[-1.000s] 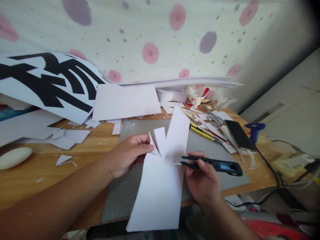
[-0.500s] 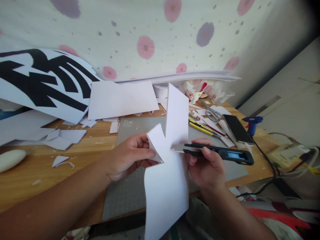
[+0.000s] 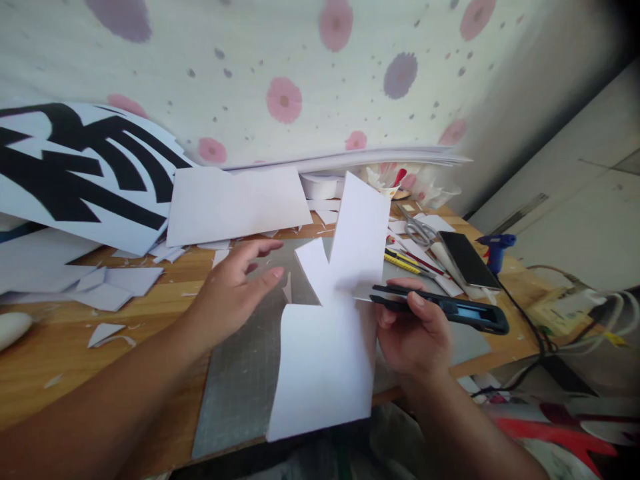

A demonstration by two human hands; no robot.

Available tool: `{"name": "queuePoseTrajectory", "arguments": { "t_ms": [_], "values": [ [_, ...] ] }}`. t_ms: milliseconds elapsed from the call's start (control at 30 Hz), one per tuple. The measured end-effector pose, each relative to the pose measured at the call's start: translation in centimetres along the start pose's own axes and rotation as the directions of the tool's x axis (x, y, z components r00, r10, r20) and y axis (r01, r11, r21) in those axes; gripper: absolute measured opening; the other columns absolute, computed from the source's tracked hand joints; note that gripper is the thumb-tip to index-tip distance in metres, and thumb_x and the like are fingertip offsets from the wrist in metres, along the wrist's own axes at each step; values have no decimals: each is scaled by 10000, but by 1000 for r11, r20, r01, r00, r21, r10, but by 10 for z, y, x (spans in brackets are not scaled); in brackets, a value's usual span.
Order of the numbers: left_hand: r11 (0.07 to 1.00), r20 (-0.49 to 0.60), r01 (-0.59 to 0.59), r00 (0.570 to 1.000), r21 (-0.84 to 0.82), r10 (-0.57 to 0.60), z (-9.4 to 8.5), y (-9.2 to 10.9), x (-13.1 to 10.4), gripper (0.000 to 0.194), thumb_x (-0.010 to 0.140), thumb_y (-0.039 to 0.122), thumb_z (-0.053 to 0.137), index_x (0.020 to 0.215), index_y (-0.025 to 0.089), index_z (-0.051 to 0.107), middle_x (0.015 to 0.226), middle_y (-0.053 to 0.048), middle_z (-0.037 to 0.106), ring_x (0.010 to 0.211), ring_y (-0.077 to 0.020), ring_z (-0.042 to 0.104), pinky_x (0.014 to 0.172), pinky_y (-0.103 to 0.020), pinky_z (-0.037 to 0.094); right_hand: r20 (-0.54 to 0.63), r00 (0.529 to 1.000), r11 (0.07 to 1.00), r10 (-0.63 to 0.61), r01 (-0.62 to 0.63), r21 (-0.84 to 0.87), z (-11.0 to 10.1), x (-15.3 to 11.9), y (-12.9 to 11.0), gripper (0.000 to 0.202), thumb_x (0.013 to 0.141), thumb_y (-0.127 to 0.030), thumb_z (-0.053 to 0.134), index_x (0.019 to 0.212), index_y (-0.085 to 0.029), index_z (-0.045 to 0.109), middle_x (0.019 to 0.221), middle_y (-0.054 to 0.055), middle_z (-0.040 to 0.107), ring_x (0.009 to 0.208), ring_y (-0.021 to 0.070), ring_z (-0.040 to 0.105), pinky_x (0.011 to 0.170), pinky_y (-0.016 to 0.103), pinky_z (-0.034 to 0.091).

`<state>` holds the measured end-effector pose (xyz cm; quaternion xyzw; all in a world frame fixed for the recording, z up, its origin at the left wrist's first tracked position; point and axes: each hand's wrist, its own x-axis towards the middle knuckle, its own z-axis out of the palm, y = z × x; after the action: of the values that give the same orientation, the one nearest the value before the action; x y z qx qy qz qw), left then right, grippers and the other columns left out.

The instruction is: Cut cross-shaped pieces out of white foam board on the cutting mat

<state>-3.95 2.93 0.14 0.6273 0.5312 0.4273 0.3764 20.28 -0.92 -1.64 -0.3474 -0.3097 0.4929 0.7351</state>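
My left hand [image 3: 240,287] hovers over the cutting mat with thumb and fingers apart, just left of a notched white board [image 3: 327,353]. A small whitish scrap [image 3: 287,288] shows near its thumb, over the grey cutting mat [image 3: 235,380]. In my right hand [image 3: 417,333] is a black utility knife [image 3: 450,310], its blade pointing left at the board. The fingers of that hand also meet the board's right edge; whether they grip it is hidden.
Behind lie a white sheet [image 3: 240,203] and a black-patterned board [image 3: 90,173]. To the right are a yellow cutter [image 3: 403,261], scissors [image 3: 419,230], a phone [image 3: 469,259] and a blue glue gun [image 3: 496,250]. Paper scraps [image 3: 107,333] lie left.
My left hand has let go of the board's notched part and moved left, its fingers opening. The board has tilted, its top now further right. The knife stays in my right hand.
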Motion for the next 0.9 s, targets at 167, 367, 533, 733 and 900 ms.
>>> {"name": "queuePoseTrajectory", "arguments": {
  "t_ms": [167,367,533,733,900],
  "values": [
    [965,234,139,968,-223,-86,1,9,-8,385,862,582,649,990,226,723,971,-60,748,905,-242,686,811,-383,555,-70,997,1000,-25,26,11,0,2,0,143,615,-285,709,711,-207,782,474,-15,606,412,95,502,416,196,376],
    [934,385,266,909,-238,-161,5,6,-9,198,832,418,713,838,223,744,728,15,696,689,-132,640,638,-236,514,-103,994,999,-46,44,-23,-1,2,-1,125,623,-260,728,724,-207,781,577,7,670,492,125,573,440,216,398],
    [922,505,353,831,-160,-231,2,8,-7,217,833,413,686,866,201,718,714,4,717,654,-134,668,619,-237,518,-78,997,997,-26,20,-77,-1,3,-5,141,619,-281,744,728,-201,780,522,0,638,430,100,511,409,194,365],
    [962,650,234,711,141,-268,25,2,-19,171,820,345,566,838,189,634,673,9,673,585,-163,690,533,-243,499,-67,977,943,200,-211,-256,-15,13,-6,215,571,-277,846,738,-160,778,557,17,664,430,92,514,392,183,378],
    [954,597,65,767,293,-236,40,-8,-22,125,807,256,534,770,189,632,631,-4,665,511,-160,645,467,-232,416,-61,966,921,249,-256,-295,-18,25,2,222,548,-275,864,681,-131,760,479,12,619,407,94,506,369,185,371]
  ]
}}
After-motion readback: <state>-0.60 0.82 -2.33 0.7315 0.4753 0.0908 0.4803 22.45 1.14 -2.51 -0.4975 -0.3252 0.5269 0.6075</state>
